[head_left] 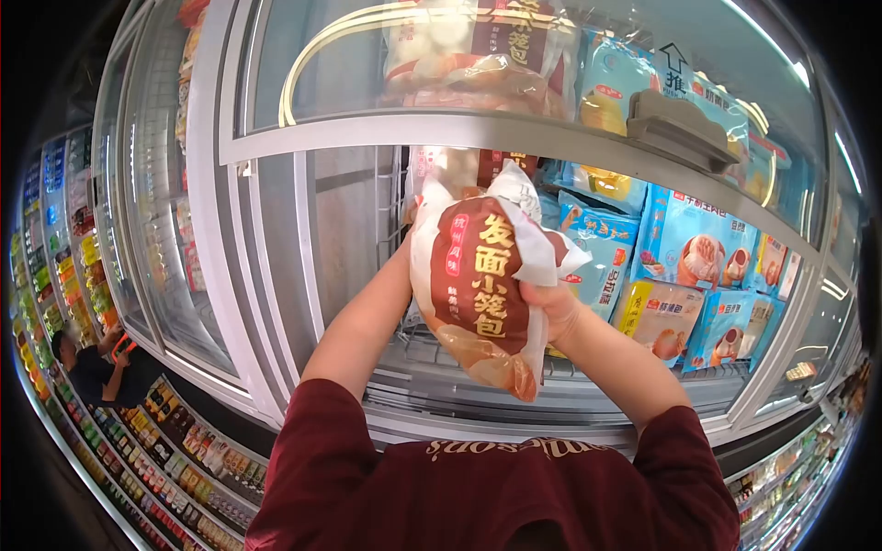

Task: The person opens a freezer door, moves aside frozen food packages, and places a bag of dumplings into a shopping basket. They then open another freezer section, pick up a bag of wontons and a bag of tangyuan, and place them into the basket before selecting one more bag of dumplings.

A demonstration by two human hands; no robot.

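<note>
A white and dark-red bag of frozen buns (pixel 482 285) is held up in front of the chest, over the opening of a glass-lidded freezer. My right hand (pixel 551 310) grips the bag's right edge, its fingers closed on the plastic. At the bag's upper left, my left hand (pixel 411 209) is against it; most of that hand is hidden behind the bag. Behind stand more bags of the same kind (pixel 450 165). To the right are blue bun packages (pixel 597 243) and a beige package (pixel 657 317).
The freezer's sliding glass lid has a grey frame (pixel 367 135) and a handle (pixel 680 133) above my hands. A metal post (pixel 276 303) rises on the left. A person (pixel 96 367) stands near stocked shelves (pixel 138 441) at far left.
</note>
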